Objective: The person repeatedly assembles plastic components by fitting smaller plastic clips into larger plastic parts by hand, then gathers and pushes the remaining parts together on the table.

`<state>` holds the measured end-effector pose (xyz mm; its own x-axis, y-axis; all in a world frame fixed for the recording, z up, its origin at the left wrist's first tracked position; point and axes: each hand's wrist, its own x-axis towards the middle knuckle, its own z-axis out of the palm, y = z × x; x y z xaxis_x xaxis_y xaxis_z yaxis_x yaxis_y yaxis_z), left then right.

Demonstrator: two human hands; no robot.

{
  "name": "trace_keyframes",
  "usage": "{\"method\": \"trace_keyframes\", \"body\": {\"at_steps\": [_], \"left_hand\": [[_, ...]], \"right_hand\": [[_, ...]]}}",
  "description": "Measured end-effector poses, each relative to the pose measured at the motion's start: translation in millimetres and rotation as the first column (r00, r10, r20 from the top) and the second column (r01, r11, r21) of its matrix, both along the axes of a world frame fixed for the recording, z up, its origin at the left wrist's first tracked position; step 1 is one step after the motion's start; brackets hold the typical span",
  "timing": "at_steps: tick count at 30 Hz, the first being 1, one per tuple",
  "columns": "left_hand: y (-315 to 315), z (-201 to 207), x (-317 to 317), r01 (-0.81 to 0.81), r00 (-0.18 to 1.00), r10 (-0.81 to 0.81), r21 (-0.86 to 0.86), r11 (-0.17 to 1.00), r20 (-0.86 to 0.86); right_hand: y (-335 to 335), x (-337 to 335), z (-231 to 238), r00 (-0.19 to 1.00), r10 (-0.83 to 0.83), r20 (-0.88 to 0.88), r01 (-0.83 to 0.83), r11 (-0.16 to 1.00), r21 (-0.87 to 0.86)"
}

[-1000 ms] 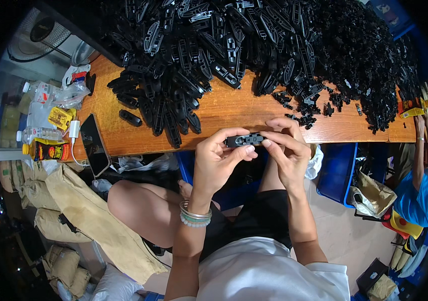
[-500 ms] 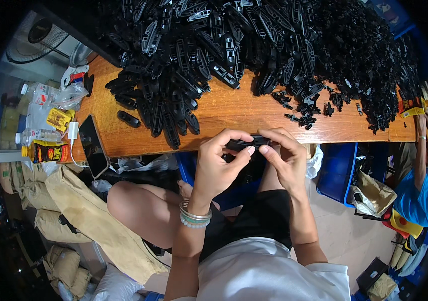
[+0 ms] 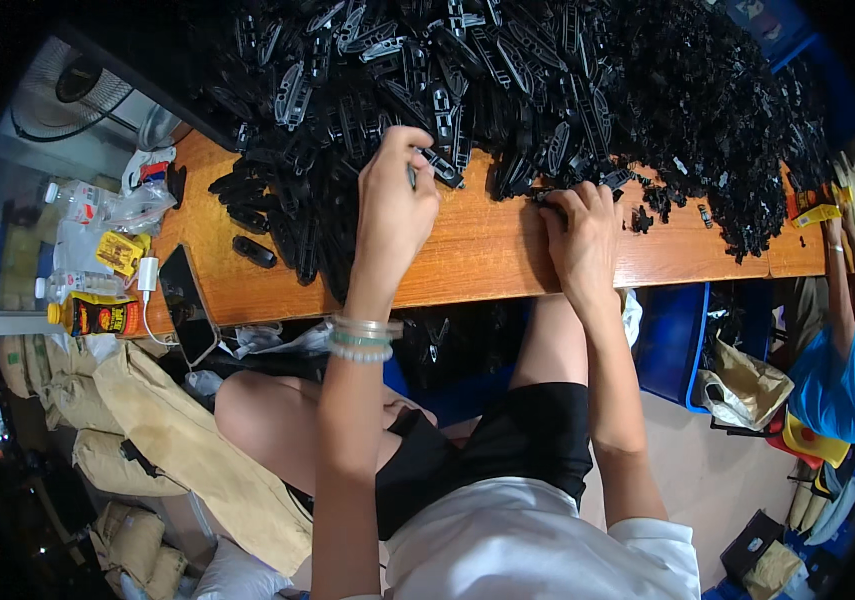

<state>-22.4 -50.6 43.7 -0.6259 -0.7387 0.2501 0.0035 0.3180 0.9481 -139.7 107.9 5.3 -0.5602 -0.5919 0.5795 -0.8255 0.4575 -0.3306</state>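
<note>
Head view, left hand (image 3: pixel 397 195) curled by long black part (image 3: pixel 443 170), right hand (image 3: pixel 584 238) at small black pieces (image 3: pixel 615 180) (grips unclear)

Toward the back of the table (image 3: pixel 492 262), 2 heaps lie side by side: larger parts (image 3: pixel 347 115) left, smaller parts (image 3: pixel 717 120) right. At the left end, a phone (image 3: pixel 187 305) lies right of bottles (image 3: pixel 79 203), a fan (image 3: pixel 67 95) behind them. Sacks (image 3: pixel 117 463) lie left of the person's legs (image 3: pixel 272 412), a bin (image 3: pixel 671 345) right.
</note>
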Motion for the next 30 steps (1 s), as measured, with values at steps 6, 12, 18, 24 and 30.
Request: {"method": "trace_keyframes", "body": {"at_steps": [6,12,18,24,30], "left_hand": [[-22,7,-18,0.261,0.717,0.321,-0.665,0.700,0.619],[13,14,17,0.236,0.831,0.264,-0.740,0.630,0.489],[62,-6,48,0.082,0.995,-0.059,-0.350,0.933,0.075],[90,-4,60,0.154,0.987,-0.160,0.255,0.955,0.002],[113,-6,63,0.099,0.993,-0.085,0.184,0.978,-0.085]], "right_hand": [[-4,1,-3,0.999,0.013,-0.052,-0.008,0.995,0.099],[11,17,6,0.849,0.319,0.422,-0.130,0.899,-0.418],[33,41,10,0.235,0.678,0.696,0.095,0.697,-0.711],[41,59,14,0.513,0.631,0.582,-0.125,0.726,-0.677],[37,87,23,0.474,0.519,0.711,0.189,0.729,-0.658]]}}
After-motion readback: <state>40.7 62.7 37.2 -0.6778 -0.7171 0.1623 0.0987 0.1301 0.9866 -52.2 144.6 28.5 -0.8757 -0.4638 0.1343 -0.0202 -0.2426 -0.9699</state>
